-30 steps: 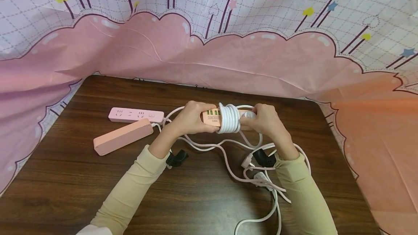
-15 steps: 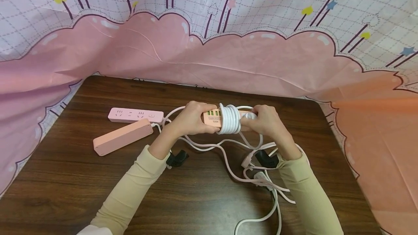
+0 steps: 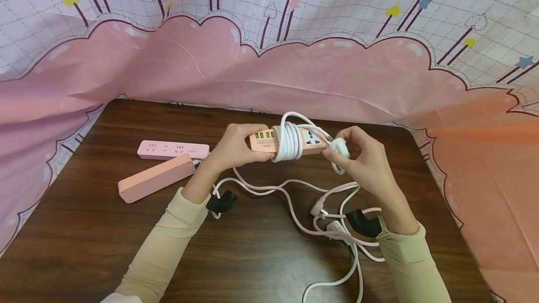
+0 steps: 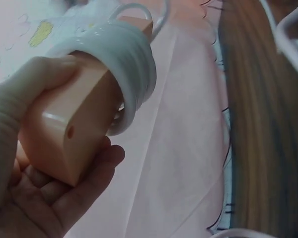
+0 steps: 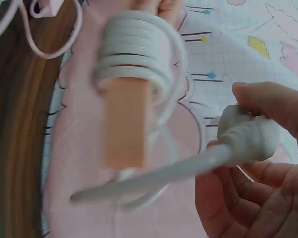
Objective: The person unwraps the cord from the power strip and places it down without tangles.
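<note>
Left hand (image 3: 235, 147) curls round the strip (image 3: 312, 138); at its three o'clock, right hand (image 3: 367, 159) pinches the plug (image 3: 340, 147).

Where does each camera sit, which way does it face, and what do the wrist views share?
Head: worn on the head, facing forward and down over the table; shows left hand, right hand and both sleeves.
Left wrist: faces along the wrapped power strip from the end the left hand grips.
Right wrist: faces the strip's opposite end; shows the right hand holding the white plug, part of the left hand at top.
Shared: strip, coiled cord, patterned cloth.
</note>
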The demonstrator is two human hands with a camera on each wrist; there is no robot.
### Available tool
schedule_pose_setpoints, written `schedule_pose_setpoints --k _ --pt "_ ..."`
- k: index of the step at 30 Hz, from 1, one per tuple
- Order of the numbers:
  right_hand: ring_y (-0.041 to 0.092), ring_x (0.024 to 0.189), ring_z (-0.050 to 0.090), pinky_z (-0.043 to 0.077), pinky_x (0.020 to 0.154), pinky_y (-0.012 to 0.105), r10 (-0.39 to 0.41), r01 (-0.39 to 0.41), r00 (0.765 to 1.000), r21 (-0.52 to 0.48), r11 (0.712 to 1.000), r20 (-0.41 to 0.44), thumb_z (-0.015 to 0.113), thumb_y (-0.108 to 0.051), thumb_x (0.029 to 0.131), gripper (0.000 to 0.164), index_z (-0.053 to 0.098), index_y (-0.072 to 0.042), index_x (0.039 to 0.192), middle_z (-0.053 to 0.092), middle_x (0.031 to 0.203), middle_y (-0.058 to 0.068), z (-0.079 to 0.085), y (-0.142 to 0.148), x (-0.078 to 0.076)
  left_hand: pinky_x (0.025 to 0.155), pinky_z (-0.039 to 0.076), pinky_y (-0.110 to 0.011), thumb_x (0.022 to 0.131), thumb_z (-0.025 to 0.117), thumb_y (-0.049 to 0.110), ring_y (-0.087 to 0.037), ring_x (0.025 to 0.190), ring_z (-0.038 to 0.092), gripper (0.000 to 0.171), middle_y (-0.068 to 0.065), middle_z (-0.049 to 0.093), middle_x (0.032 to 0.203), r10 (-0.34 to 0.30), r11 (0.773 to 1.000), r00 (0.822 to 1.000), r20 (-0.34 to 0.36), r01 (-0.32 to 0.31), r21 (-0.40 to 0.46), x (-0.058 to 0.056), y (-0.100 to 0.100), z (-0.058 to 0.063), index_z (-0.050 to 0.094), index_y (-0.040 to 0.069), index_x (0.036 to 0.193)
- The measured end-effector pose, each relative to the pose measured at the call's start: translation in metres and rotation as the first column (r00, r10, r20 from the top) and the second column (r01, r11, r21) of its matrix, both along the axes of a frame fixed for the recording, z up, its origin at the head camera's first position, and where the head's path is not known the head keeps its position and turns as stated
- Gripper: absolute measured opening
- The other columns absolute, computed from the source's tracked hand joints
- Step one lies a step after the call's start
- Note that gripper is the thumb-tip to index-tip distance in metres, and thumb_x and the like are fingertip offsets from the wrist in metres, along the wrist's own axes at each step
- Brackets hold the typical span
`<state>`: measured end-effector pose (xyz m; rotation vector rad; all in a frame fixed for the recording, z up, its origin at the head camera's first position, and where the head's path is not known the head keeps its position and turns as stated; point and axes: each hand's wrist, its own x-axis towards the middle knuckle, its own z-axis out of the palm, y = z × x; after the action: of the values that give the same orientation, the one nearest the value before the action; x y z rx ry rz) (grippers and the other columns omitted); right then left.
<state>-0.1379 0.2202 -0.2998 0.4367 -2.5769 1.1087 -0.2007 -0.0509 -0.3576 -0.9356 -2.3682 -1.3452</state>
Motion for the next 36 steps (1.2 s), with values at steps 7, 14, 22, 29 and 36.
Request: schedule_pose_setpoints --k 7,14,22,29,36 --pt "0.015 0.075 0.064 0.049 0.063 0.018 -0.014 0.018 0.992 -0.026 0.999 0.125 0.079 0.001 0.072 0.038 0.053 0.002 0.1 0.066 0.088 0.015 -0.049 0.013 0.006 0.06 0.047 -0.026 0.06 0.087 0.011 -0.013 0.068 0.057 0.046 -0.009 0.069 0.087 0.074 0.992 0.997 0.02 -0.075 0.104 0.0 -0.017 0.008 0.069 0.0 0.101" --pt "0.027 0.079 0.063 0.051 0.068 0.038 0.031 -0.067 0.974 0.155 0.986 0.223 0.072 0.004 0.073 0.037 0.058 0.003 0.107 0.066 0.092 0.017 -0.098 0.017 -0.004 0.062 0.045 -0.024 0.059 0.087 0.012 -0.014 0.068 0.056 0.048 -0.008 0.07 0.086 0.07 0.993 0.997 -0.028 -0.067 0.094 0.004 -0.025 0.019 0.07 0.001 0.102" --pt "0.026 0.084 0.062 0.049 0.073 0.041 0.123 -0.196 0.951 0.245 0.949 0.285 0.077 -0.003 0.072 0.03 0.064 -0.001 0.099 0.066 0.092 0.01 -0.116 0.005 -0.014 0.061 0.044 -0.023 0.059 0.087 0.014 -0.012 0.068 0.055 0.049 -0.006 0.07 0.086 0.012 0.997 0.999 -0.031 -0.01 0.076 0.008 -0.024 0.026 0.07 0.003 0.104" --pt "0.027 0.09 0.063 0.049 0.079 0.043 0.188 -0.279 0.932 0.28 0.919 0.311 0.075 -0.01 0.078 0.026 0.066 -0.002 0.101 0.067 0.098 0.01 -0.121 0.001 -0.018 0.061 0.045 -0.023 0.058 0.088 0.014 -0.012 0.068 0.055 0.051 -0.007 0.07 0.086 -0.009 0.998 1.0 -0.005 0.009 0.065 0.012 -0.025 0.031 0.07 0.001 0.104" --pt "0.013 0.09 0.061 0.047 0.077 0.02 0.061 -0.049 0.994 -0.134 0.99 0.086 0.052 0.001 0.093 0.022 0.061 0.006 0.113 0.065 0.102 0.022 -0.089 0.008 -0.025 0.055 0.045 -0.023 0.06 0.087 0.013 -0.011 0.064 0.054 0.047 -0.004 0.067 0.078 -0.097 0.994 0.995 0.027 0.095 0.059 0.016 -0.026 0.033 0.069 0.002 0.102"
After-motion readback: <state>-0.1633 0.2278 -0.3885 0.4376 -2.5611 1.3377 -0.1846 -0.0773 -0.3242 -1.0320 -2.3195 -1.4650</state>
